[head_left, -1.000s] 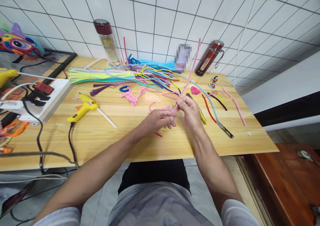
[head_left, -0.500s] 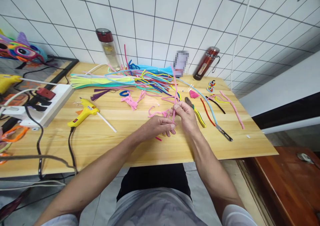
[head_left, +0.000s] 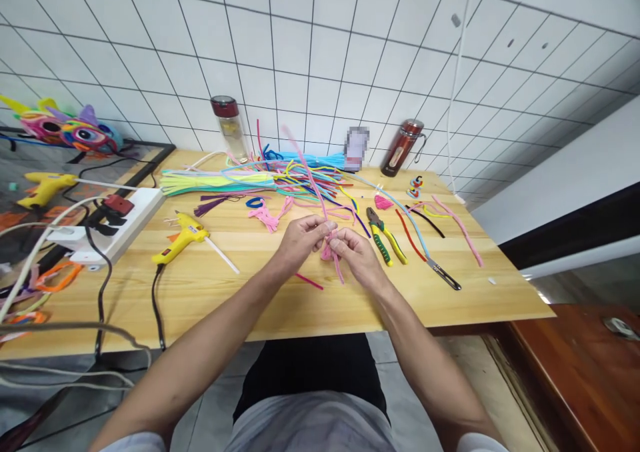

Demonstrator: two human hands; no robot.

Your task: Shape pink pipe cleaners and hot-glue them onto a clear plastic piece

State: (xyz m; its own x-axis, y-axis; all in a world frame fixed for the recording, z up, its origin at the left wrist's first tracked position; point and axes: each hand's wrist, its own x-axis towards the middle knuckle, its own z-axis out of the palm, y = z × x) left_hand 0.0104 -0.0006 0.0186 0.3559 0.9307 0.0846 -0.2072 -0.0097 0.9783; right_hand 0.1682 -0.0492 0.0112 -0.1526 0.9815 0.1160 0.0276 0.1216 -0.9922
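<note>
My left hand (head_left: 303, 240) pinches a pink pipe cleaner (head_left: 309, 172) whose long free end rises up and to the left. Close against it, my right hand (head_left: 356, 255) is closed on the pink pipe-cleaner piece (head_left: 327, 253), with thumb and fingertips pressed together. A short pink end hangs down between the hands. Fingers partly hide where the strands meet. Right of my right hand lie pliers (head_left: 384, 237) with yellow and green handles. A short magenta pipe cleaner (head_left: 310, 281) rests below my left hand.
Bundled pipe cleaners (head_left: 220, 181) lie along the back. A yellow glue gun (head_left: 183, 237) and a white power strip (head_left: 127, 222) with cords are at left. A glass bottle (head_left: 233, 132) and a red-brown flask (head_left: 401, 149) stand by the wall. Thread snips (head_left: 445, 275) lie right.
The long pink strand now leans left instead of standing upright. My left hand has moved up to pinch it, and the pink piece is now between both hands. The view has shifted.
</note>
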